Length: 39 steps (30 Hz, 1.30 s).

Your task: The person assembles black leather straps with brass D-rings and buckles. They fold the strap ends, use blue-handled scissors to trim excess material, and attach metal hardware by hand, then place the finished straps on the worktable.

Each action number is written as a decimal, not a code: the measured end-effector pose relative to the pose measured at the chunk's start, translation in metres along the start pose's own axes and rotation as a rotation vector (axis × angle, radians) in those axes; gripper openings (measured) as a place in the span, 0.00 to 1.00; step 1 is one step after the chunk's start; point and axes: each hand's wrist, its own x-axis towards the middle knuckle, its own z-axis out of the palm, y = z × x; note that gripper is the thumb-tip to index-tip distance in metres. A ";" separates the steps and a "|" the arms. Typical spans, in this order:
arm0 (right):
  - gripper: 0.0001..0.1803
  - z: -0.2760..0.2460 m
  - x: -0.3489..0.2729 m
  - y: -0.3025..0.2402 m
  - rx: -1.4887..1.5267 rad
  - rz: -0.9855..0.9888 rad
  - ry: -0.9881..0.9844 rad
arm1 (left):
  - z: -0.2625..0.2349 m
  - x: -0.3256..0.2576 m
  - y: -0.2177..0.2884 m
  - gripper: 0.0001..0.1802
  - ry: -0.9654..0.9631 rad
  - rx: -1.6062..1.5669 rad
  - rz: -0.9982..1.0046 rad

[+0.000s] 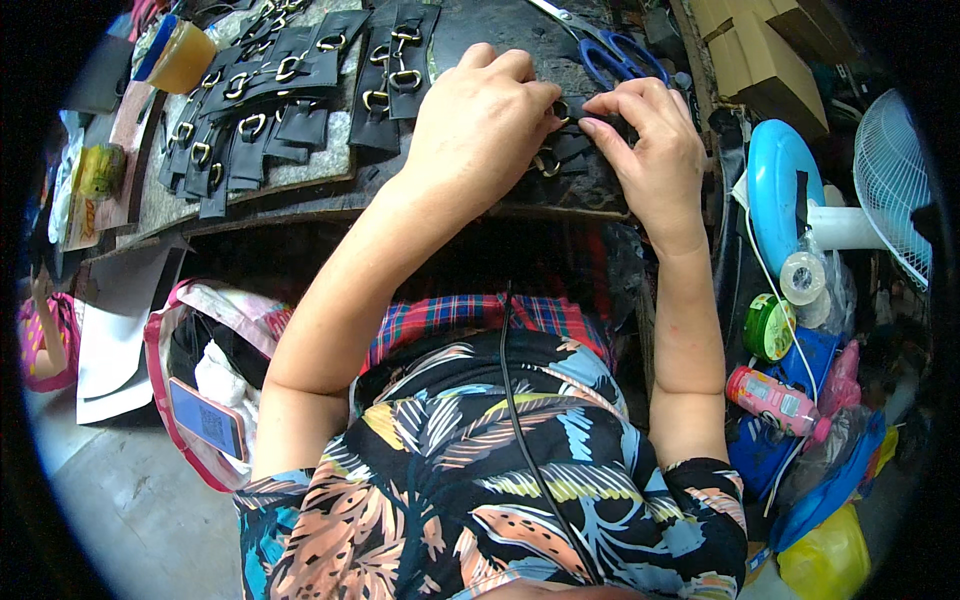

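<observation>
At the dark work table, my left hand [480, 115] is closed, thumb and finger pinching a small black leather strap [570, 135] with a metal ring. My right hand [655, 150] meets it from the other side, thumb and forefinger on the strap's right end. Part of the strap is hidden by my fingers. Another metal ring [546, 162] shows just below it, near the table's front edge. Left of my hands lie several black leather straps [285, 75] with gold-coloured D-rings, some overlapping on a grey slab [330, 165].
Blue-handled scissors [610, 58] lie beyond my right hand. Cardboard boxes [765, 60] stand at the far right, above a white fan [890, 190] with a blue base. A tub of yellowish paste [180, 60] sits far left. A phone [207, 418] rests in a pink-edged bag.
</observation>
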 end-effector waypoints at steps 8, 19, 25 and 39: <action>0.07 0.007 0.001 0.000 0.560 0.328 -0.066 | -0.005 0.013 -0.014 0.15 -0.151 -0.186 -0.035; 0.05 0.015 0.026 -0.003 1.036 0.356 0.148 | -0.016 0.030 -0.037 0.21 -0.220 -1.084 -0.429; 0.10 0.024 0.036 -0.006 1.270 0.492 0.145 | -0.013 0.033 -0.040 0.21 -0.230 -1.180 -0.562; 0.13 0.039 0.050 -0.011 1.465 0.435 0.229 | 0.007 0.048 -0.049 0.23 0.034 -1.475 -0.530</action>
